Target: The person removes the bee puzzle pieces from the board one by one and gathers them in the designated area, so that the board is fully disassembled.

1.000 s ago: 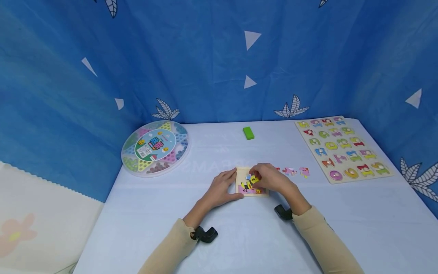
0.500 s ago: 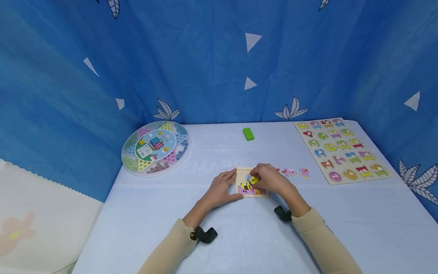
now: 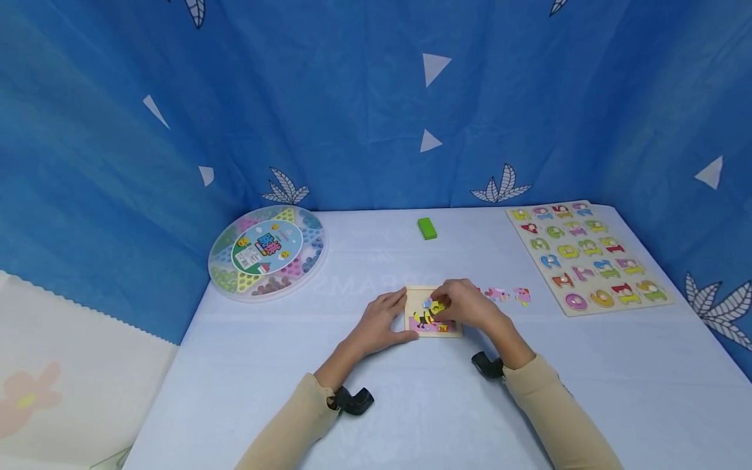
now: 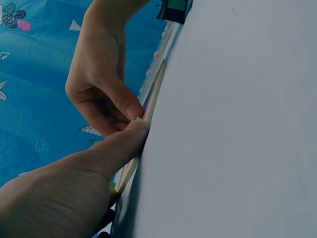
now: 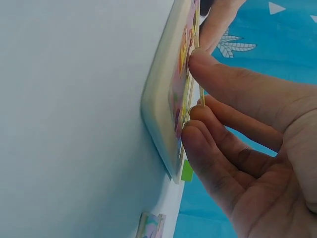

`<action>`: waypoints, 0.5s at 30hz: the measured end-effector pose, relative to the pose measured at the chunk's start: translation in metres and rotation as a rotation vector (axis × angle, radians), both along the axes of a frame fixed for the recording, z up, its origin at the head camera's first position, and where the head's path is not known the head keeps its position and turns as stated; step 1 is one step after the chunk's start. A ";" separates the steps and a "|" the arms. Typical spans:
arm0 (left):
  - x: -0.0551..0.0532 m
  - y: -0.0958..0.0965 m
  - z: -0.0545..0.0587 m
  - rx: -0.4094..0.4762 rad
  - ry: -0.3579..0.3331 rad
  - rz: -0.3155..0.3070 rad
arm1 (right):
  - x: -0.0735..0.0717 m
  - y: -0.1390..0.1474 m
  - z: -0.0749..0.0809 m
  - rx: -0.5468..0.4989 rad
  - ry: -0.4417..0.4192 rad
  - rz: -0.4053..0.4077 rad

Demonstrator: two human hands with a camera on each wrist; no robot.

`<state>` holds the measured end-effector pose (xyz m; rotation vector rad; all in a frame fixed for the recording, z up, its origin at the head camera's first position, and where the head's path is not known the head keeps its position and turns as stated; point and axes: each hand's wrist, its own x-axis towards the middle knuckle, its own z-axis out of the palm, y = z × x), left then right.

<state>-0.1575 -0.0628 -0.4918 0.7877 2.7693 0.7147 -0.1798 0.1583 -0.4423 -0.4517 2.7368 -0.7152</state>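
Note:
A small wooden jigsaw puzzle tray point(image 3: 414, 297) with a bee picture lies on the table. My left hand point(image 3: 378, 324) holds the tray by its left side, thumb along the near edge and fingers at the far left corner; the left wrist view shows the thumb point(image 4: 121, 144) against the wooden rim. Over the tray's right half, my right hand point(image 3: 467, 305) pinches a thin puzzle piece point(image 5: 202, 94) between thumb and fingers, close above the picture. The piece stands edge-on in the right wrist view, and the fingers hide part of it in the head view.
Several loose pink puzzle pieces point(image 3: 521, 296) lie right of the tray. Farther right is a wooden number board point(image 3: 587, 258). A round game box point(image 3: 267, 254) sits at the back left, and a green block point(image 3: 427, 228) at the back. A blue curtain point(image 3: 364, 104) hangs behind.
The right-hand fingers have shifted very slightly over the tray, still pinching the piece. The left hand and the tray stay in place.

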 end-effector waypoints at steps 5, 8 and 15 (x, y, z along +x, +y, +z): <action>0.000 0.000 0.001 -0.004 -0.001 0.005 | -0.001 0.003 0.000 -0.032 -0.020 -0.014; -0.001 0.000 0.002 -0.002 -0.003 0.009 | -0.002 0.005 0.000 -0.040 -0.027 -0.019; 0.000 -0.001 0.001 0.007 -0.001 -0.003 | -0.002 0.014 0.002 -0.054 -0.034 -0.034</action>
